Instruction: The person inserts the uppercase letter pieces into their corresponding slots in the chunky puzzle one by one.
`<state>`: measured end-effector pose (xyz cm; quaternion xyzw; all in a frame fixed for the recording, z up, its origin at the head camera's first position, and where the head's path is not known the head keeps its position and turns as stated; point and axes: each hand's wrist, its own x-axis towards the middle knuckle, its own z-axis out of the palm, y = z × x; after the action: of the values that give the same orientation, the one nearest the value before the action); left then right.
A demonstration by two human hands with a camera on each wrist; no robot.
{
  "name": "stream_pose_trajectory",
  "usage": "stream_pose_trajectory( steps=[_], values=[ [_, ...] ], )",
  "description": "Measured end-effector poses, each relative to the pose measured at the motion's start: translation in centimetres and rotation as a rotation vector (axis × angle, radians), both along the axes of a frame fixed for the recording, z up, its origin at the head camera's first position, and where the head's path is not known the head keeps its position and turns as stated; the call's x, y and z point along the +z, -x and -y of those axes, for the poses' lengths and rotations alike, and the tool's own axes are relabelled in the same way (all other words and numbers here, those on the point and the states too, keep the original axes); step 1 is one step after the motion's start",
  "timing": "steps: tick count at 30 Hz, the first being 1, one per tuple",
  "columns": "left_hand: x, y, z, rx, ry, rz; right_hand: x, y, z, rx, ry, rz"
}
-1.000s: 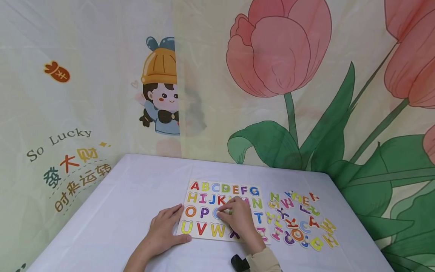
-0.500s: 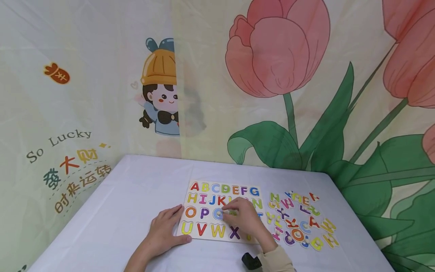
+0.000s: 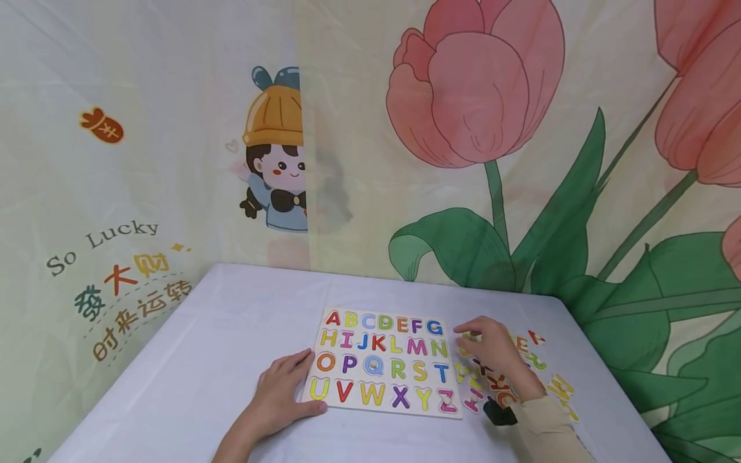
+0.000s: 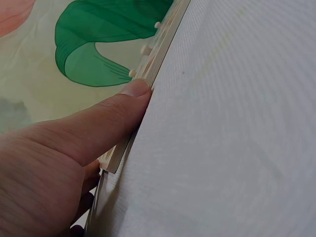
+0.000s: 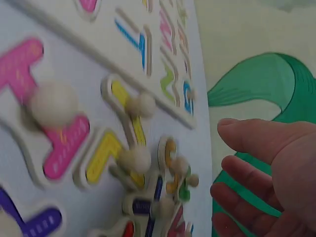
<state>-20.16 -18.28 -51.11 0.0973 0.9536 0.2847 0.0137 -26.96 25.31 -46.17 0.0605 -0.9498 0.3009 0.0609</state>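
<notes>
On the white-covered table (image 3: 249, 328) lies one alphabet puzzle board (image 3: 360, 377), knobbed Q piece (image 3: 373, 366) and Z piece (image 3: 447, 401) seated, its edges touched by one left hand (image 3: 278, 392), thumb and fingers apart, with one right hand (image 3: 494, 347), fingers parted, above loose knobbed letters (image 3: 473, 400) alongside.

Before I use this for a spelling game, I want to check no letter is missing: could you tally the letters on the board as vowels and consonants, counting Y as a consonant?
Vowels: 5
Consonants: 21
Total on the board: 26
</notes>
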Motion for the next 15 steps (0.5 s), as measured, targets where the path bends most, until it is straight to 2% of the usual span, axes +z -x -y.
stream_pose_trajectory(
  steps=[7, 15],
  values=[
    [-0.4, 0.2, 0.1, -0.003, -0.001, -0.006, -0.3, 2.3, -3.9, 0.067, -0.094, 0.027],
    [-0.3, 0.1, 0.1, -0.011, 0.003, -0.012, -0.9, 3.9, -5.3, 0.151, -0.120, 0.068]
  ],
)
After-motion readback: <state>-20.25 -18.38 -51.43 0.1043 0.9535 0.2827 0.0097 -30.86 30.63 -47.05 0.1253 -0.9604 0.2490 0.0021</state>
